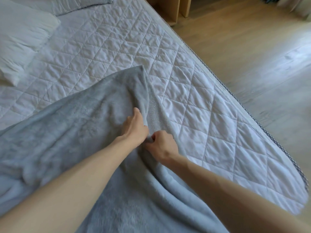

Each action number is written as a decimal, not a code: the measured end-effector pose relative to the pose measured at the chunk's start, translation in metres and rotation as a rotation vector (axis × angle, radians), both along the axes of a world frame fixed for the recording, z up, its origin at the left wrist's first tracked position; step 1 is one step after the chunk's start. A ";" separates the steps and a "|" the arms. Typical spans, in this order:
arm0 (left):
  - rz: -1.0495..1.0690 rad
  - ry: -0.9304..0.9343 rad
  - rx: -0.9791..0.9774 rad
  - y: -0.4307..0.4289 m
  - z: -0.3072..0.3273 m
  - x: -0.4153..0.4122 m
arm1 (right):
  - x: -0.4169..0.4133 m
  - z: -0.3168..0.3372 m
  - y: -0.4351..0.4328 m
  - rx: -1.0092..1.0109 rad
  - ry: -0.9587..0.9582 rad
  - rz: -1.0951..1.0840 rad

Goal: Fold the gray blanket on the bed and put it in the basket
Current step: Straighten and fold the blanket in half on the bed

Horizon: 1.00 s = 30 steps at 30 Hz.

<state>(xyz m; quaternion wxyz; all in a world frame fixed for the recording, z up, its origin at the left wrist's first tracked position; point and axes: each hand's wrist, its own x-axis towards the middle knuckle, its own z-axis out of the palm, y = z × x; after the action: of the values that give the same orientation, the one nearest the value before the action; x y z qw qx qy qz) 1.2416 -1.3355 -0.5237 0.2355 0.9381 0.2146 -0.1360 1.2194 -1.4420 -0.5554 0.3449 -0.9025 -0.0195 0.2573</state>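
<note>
left grip (135, 127): pinching | right grip (162, 147): fisted, pinching | spacing: adjacent

Soft, even daylight keeps the scene bright, with only faint shadows in the folds of the gray blanket (75, 123). A pale glare patch washes the floor (284, 61) at right. The wide lens bows the edge of the bed (134, 47), and the corners smear with blur.

A plump white pillow of crinkled fabric (21, 39) lies at the upper left, a second white pillow (67, 4) just behind it. A pale wood-plank floor (252, 64) fills the right side, where a light wooden furniture frame (170, 10) stands at the top
</note>
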 end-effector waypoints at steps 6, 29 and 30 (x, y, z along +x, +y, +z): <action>0.131 -0.098 -0.276 -0.017 0.003 0.007 | 0.012 0.022 -0.020 -0.073 -0.148 -0.123; -0.762 0.104 0.404 -0.031 -0.005 0.027 | -0.016 0.001 -0.078 -0.018 -0.019 -0.161; -0.731 0.085 0.385 -0.031 -0.005 0.029 | -0.018 -0.001 -0.080 -0.024 -0.027 -0.153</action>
<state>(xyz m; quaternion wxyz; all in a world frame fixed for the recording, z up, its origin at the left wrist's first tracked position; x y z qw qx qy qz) 1.2705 -1.3668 -0.5285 -0.0173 0.9730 -0.1014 -0.2067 1.2015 -1.5221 -0.5564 0.3526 -0.9087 0.0480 0.2182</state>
